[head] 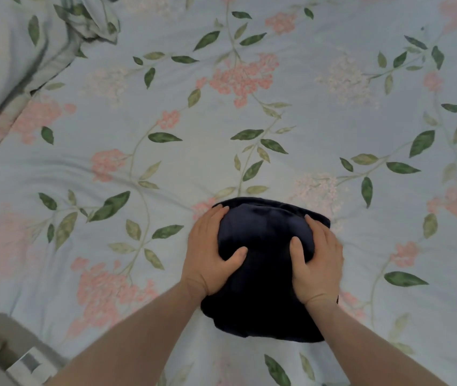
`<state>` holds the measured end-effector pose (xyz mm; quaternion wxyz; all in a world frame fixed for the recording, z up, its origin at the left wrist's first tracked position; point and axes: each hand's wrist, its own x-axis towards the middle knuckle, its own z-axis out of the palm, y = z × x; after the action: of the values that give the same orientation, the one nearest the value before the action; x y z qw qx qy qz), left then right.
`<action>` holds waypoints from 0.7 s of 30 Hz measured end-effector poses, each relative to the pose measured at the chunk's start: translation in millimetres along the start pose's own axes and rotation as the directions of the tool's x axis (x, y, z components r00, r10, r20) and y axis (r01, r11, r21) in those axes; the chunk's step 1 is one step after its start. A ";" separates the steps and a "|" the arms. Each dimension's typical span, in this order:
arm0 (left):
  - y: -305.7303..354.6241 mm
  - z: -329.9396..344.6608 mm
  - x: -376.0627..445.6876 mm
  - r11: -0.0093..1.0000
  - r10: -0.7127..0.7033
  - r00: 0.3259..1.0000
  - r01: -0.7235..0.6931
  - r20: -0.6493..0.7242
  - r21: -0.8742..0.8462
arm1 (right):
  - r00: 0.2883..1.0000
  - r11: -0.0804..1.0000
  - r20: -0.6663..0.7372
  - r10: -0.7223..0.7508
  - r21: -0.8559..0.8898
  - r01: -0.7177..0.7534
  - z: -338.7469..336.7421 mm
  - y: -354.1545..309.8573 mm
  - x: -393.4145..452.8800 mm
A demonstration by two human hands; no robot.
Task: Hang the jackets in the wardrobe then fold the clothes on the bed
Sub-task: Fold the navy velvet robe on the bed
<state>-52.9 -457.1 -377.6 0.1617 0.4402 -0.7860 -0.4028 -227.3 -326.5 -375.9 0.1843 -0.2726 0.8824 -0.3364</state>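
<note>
Hands (213,252) (316,263) gripping folded dark garment (263,274), bed (166,135)

A floral bedspread (249,121) fills the view, rumpled top left, under soft even light.

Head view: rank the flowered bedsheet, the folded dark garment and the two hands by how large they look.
1. Flowered bedsheet, fills most of the view.
2. Folded dark garment.
3. Left hand and right hand: alike, not ranked apart.
</note>
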 end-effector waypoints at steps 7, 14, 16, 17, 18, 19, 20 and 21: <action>43.6 -14.5 -36.6 0.802 -0.546 0.835 0.545 0.073 -0.242 | 0.885 0.781 0.150 0.441 0.421 -0.461 -60.0 -5.5 -23.0; 132.6 -65.3 -81.0 0.490 -0.597 0.739 0.645 0.314 -0.586 | 0.754 0.633 0.533 0.384 0.442 -0.635 -129.3 -51.5 -58.7; 160.7 -87.6 -112.2 0.474 -0.605 0.732 0.647 0.313 -0.597 | 0.750 0.642 0.554 0.362 0.435 -0.631 -164.3 -69.6 -80.6; 177.4 -101.1 -131.5 0.465 -0.608 0.729 0.649 0.314 -0.602 | 0.751 0.653 0.566 0.340 0.432 -0.622 -184.2 -81.0 -94.8; 194.2 -113.9 -152.6 0.465 -0.612 0.727 0.650 0.312 -0.602 | 0.748 0.661 0.581 0.321 0.428 -0.616 -204.2 -91.7 -110.3; 211.0 -126.7 -174.2 0.460 -0.619 0.723 0.651 0.307 -0.604 | 0.743 0.668 0.597 0.301 0.424 -0.612 -224.7 -102.4 -126.3; 228.5 -139.1 -196.2 0.450 -0.629 0.716 0.652 0.301 -0.610 | 0.736 0.676 0.616 0.281 0.417 -0.607 -244.8 -113.9 -142.6; 246.5 -151.5 -218.9 0.439 -0.641 0.709 0.653 0.293 -0.618 | 0.728 0.686 0.633 0.263 0.408 -0.603 -264.5 -126.2 -159.7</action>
<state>23.6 -280.5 -70.0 0.1393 0.6106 -0.3520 -0.6956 -191.6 -178.3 -79.0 0.5709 -0.0557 0.6858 -0.4480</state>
